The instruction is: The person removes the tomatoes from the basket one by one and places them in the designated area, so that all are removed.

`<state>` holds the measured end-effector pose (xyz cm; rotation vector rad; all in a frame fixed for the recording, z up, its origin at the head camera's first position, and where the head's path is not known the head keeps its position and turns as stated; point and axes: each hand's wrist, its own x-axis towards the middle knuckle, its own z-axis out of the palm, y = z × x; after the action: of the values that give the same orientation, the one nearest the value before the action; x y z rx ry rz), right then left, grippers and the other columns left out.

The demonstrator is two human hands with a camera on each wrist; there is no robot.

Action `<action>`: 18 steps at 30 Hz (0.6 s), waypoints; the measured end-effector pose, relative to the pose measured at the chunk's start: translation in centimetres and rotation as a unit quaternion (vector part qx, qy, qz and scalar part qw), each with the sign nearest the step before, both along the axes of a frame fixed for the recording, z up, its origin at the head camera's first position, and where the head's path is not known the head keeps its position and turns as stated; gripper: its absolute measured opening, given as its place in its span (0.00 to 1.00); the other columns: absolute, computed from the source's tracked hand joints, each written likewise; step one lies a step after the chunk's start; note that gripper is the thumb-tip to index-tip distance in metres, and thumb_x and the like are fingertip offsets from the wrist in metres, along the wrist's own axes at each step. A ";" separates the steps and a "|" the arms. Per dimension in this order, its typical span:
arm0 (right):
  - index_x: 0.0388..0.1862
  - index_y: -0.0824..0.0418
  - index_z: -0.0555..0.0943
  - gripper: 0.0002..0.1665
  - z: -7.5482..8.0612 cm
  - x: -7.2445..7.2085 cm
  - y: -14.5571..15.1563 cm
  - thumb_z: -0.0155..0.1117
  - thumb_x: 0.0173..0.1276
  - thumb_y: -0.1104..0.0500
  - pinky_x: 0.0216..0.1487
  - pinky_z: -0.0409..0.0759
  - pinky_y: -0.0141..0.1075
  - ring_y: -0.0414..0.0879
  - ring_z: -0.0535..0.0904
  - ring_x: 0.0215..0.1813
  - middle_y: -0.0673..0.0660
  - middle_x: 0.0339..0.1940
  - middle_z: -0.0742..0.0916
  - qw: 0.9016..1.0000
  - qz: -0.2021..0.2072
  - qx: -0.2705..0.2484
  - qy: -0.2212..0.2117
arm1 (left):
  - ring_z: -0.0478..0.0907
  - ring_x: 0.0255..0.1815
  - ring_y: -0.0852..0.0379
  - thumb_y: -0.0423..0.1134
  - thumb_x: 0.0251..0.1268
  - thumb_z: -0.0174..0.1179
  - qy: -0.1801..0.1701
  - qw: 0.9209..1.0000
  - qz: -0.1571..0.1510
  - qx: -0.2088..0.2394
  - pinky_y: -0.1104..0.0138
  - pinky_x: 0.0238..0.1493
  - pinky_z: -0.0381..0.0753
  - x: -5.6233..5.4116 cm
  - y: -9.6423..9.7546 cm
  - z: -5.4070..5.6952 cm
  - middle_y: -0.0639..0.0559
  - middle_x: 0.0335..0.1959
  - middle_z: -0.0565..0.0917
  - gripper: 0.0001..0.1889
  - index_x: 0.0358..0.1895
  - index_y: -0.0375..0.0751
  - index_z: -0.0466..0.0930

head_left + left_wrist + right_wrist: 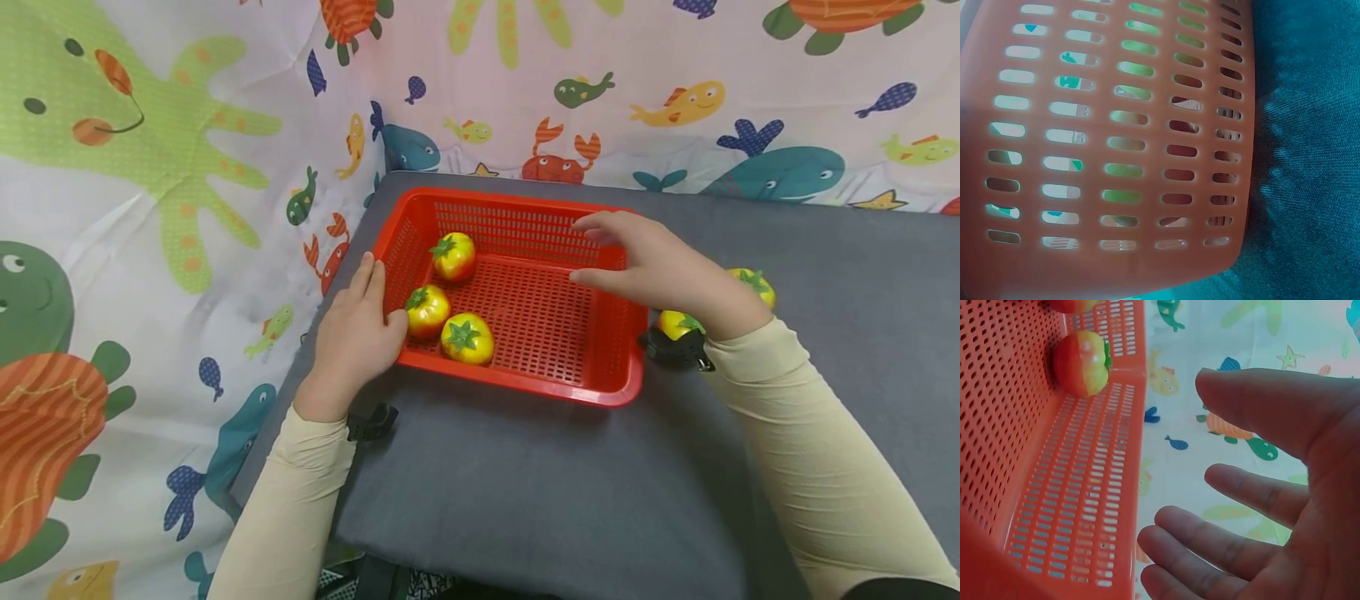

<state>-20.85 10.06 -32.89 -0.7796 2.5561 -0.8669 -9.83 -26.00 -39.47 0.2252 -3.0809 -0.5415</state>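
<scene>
A red plastic basket (525, 386) with slotted walls holds three red-and-yellow tomatoes with green tops: one at the back (454, 257), one by the left wall (427, 312) and one near the front (467, 338). My left hand (356, 329) lies at the basket's left rim with straight fingers, its thumb over the edge beside a tomato. The basket's slotted wall (1094, 262) fills most of the left wrist view. Over the basket's right side hovers my right hand (651, 257), thumb and fingers spread apart. Nothing sits between those fingers (1229, 547) in the right wrist view.
Two more tomatoes, a nearer one (677, 323) and a farther one (753, 286), lie on the grey table (540, 475) right of the basket, partly hidden by my right wrist. A sea-animal printed curtain (510, 108) hangs behind and along the left side.
</scene>
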 end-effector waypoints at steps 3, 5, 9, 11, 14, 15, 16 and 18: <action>0.78 0.59 0.69 0.41 -0.1 -0.1 -0.6 0.71 0.71 0.47 0.68 0.76 0.62 0.59 0.71 0.74 0.62 0.74 0.77 1.000 0.006 -0.003 0.007 | 0.66 0.74 0.35 0.49 0.72 0.52 0.000 1.000 0.000 0.000 0.36 0.65 0.76 0.1 0.0 -0.1 0.47 0.88 0.47 0.42 0.86 0.41 0.48; 0.77 0.60 0.70 0.41 -0.1 -0.1 -1.1 0.71 0.71 0.47 0.70 0.74 0.62 0.59 0.71 0.75 0.63 0.74 0.77 1.000 0.010 -0.005 0.007 | 0.66 0.73 0.35 0.49 0.72 0.52 0.001 1.000 0.000 -0.001 0.37 0.65 0.76 0.1 0.0 -0.1 0.47 0.88 0.47 0.42 0.86 0.41 0.49; 0.77 0.59 0.70 0.40 -0.3 -0.2 -2.0 0.72 0.71 0.48 0.69 0.75 0.61 0.58 0.71 0.75 0.62 0.74 0.77 1.000 0.020 -0.005 0.003 | 0.67 0.73 0.35 0.50 0.72 0.52 0.002 1.000 0.002 0.000 0.37 0.65 0.77 0.1 -0.1 -0.1 0.47 0.88 0.47 0.42 0.86 0.41 0.49; 0.77 0.59 0.70 0.40 -0.5 -0.3 -2.3 0.72 0.71 0.48 0.69 0.76 0.60 0.58 0.71 0.75 0.61 0.74 0.77 1.000 0.025 -0.007 0.001 | 0.67 0.73 0.36 0.50 0.73 0.52 0.003 1.000 0.002 0.002 0.37 0.65 0.77 0.1 -0.1 -0.1 0.48 0.88 0.47 0.42 0.86 0.42 0.49; 0.77 0.58 0.71 0.40 -0.8 -0.5 -2.8 0.72 0.71 0.47 0.69 0.76 0.59 0.57 0.72 0.74 0.60 0.73 0.78 0.999 0.033 -0.010 0.003 | 0.67 0.73 0.36 0.50 0.73 0.52 0.002 1.000 0.000 0.003 0.38 0.64 0.77 0.0 -0.2 -0.1 0.48 0.89 0.46 0.43 0.86 0.42 0.48; 0.76 0.57 0.71 0.40 -0.9 -0.5 -3.0 0.72 0.70 0.47 0.69 0.76 0.59 0.57 0.72 0.74 0.60 0.73 0.78 0.999 0.035 -0.010 0.004 | 0.67 0.73 0.36 0.50 0.73 0.52 0.002 1.000 -0.001 0.002 0.38 0.64 0.78 0.0 -0.2 -0.1 0.48 0.89 0.46 0.43 0.86 0.42 0.48; 0.76 0.57 0.71 0.40 -0.9 -0.6 -3.2 0.72 0.70 0.47 0.69 0.76 0.59 0.56 0.72 0.74 0.60 0.73 0.78 0.999 0.037 -0.010 0.004 | 0.67 0.72 0.36 0.50 0.73 0.52 0.003 1.000 -0.002 0.003 0.38 0.63 0.78 0.0 -0.2 -0.1 0.48 0.89 0.46 0.43 0.86 0.42 0.48; 0.76 0.56 0.71 0.40 -1.1 -0.7 -3.6 0.73 0.70 0.47 0.69 0.76 0.59 0.56 0.73 0.74 0.59 0.73 0.78 0.999 0.041 -0.010 0.006 | 0.67 0.72 0.36 0.50 0.73 0.51 0.003 1.000 -0.003 0.002 0.38 0.63 0.78 -0.1 -0.2 -0.1 0.48 0.89 0.46 0.42 0.86 0.42 0.48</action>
<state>-21.54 6.49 -33.96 -0.8925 2.5101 -0.8654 -9.89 -26.24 -39.59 0.2124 -3.0756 -0.5479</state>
